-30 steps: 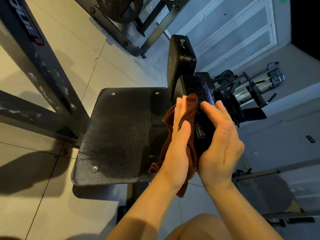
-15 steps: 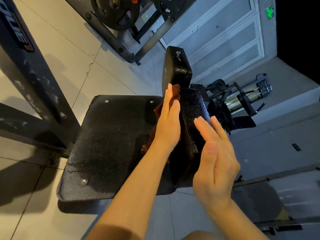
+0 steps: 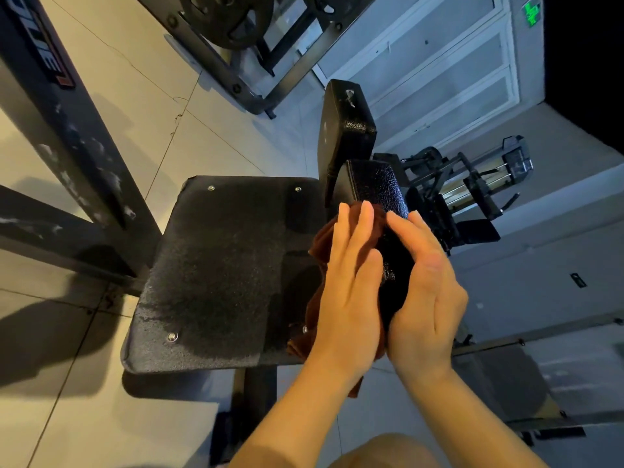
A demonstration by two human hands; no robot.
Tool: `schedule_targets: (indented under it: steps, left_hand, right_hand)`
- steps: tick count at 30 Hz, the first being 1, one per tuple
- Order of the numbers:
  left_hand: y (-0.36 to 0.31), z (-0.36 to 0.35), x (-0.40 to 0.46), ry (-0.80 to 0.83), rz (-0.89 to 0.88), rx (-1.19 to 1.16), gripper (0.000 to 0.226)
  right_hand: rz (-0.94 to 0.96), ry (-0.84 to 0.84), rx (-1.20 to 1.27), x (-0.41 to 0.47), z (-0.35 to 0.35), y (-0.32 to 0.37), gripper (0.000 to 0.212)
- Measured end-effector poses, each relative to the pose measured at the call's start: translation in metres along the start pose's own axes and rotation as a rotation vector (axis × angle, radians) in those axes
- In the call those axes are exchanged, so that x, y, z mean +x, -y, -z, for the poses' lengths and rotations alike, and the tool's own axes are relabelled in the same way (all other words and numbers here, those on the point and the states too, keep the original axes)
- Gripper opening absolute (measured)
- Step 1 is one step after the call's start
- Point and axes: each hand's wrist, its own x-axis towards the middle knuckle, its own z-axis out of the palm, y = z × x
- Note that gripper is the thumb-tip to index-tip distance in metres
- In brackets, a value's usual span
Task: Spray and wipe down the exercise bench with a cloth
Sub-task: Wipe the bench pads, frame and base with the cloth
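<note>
At centre right of the frame the left hand (image 3: 351, 292) presses the brown cloth (image 3: 317, 244) flat-fingered against the near bench pad (image 3: 378, 187); the right hand (image 3: 425, 298), fingers straight, braces the pad's other side. Loose folds hang below — the cloth could slip from a flat palm, I judge. Half a second ago the left hand was higher up the pad; it has slid down.

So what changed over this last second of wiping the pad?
The left hand slid the brown cloth up the pad's side, then back down toward the person. The right hand stayed flat against the opposite side; no grip changed.
</note>
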Motion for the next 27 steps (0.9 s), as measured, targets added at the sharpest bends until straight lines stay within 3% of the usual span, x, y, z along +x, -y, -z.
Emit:
schedule_targets:
  steps: [6, 12, 15, 18, 23, 27]
  left_hand:
    - [0.002, 0.005, 0.026, -0.022, 0.001, -0.078, 0.043]
    - [0.011, 0.027, 0.131, -0.027, 0.268, -0.081, 0.065]
    - [0.016, 0.020, 0.107, -0.022, 0.263, -0.200, 0.056]
    - [0.022, 0.014, 0.065, -0.011, 0.197, -0.279, 0.065]
    - [0.021, 0.012, 0.008, 0.068, 0.118, -0.125, 0.067]
    - [0.007, 0.016, -0.022, 0.111, 0.166, -0.081, 0.057]
  right_hand:
    - [-0.102, -0.019, 0.069, -0.002, -0.001, 0.002, 0.043]
    - [-0.027, -0.041, -0.072, 0.002, -0.007, 0.002, 0.043]
    - [0.034, -0.058, -0.082, 0.001, -0.007, 0.000, 0.040]
    - [0.054, -0.092, -0.051, 0.001, -0.009, -0.003, 0.039]
    - [0.053, -0.145, -0.033, 0.001, -0.010, -0.001, 0.039]
    - [0.055, -0.164, -0.036, 0.003, -0.011, -0.002, 0.042]
